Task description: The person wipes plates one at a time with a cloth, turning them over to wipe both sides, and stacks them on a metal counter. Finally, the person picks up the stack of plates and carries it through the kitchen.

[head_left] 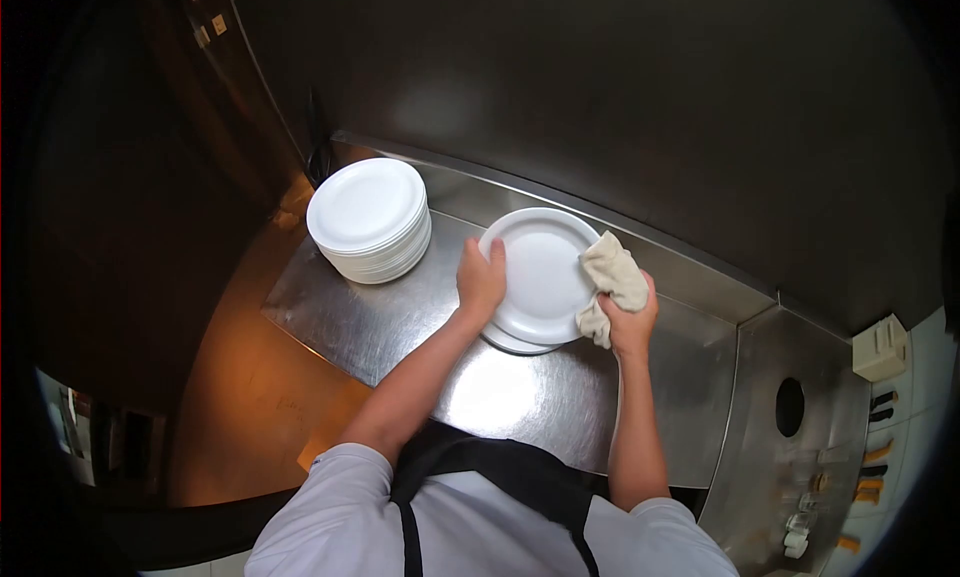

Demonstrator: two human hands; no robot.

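A white plate (545, 277) is held over the steel counter, with the edge of at least one more white plate (520, 345) showing below it. My left hand (482, 277) grips the left rim, thumb on top and fingers underneath. At the right rim, my right hand (630, 312) is closed on a cream cloth (615, 271), which lies over the plate's edge. Part of the cloth hangs below the hand. To the left stands a tall stack of white plates (367, 207), apart from both hands.
The steel counter (400, 322) has a raised back ledge (560, 199) against a dark wall. On the right is a steel surface with a dark round hole (790, 407). Knives (872, 482) and a pale box (880, 348) are at the far right.
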